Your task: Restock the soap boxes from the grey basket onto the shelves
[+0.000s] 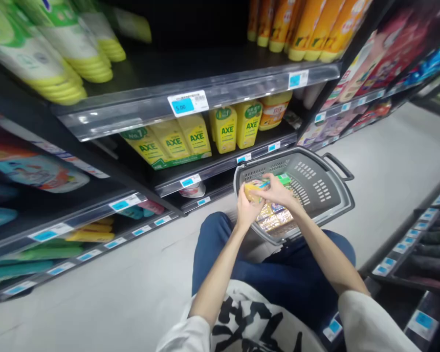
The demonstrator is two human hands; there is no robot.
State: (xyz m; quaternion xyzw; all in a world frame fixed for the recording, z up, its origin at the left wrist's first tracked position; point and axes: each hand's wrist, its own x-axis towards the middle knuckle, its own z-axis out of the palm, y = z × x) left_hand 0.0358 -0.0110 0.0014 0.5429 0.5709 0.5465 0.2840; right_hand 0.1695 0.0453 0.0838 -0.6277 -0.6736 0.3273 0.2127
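Observation:
A small yellow packet (pixel 253 190) is held over the near left side of a grey shopping basket (pixel 337 208). My left hand (pixel 248 211) is closed around the packet from the left and below. From the right, my right hand (pixel 276 191) grips the same packet with thumb and fingers. Its print is too small to read, and fingers cover part of it. Beneath my hands, several shiny yellow-wrapped packs (pixel 273 219) lie on the basket's bottom. A green item (pixel 284 179) shows just behind my right hand.
Shelves with yellow AXE bottles (pixel 225 129) and a yellow-and-orange tub (pixel 274 111) stand ahead. Orange bottles (pixel 310 29) are above, green-and-white bottles (pixel 51 49) at upper left. The basket handle (pixel 339 166) sticks out right. Another shelf rack (pixel 407 249) borders the right side.

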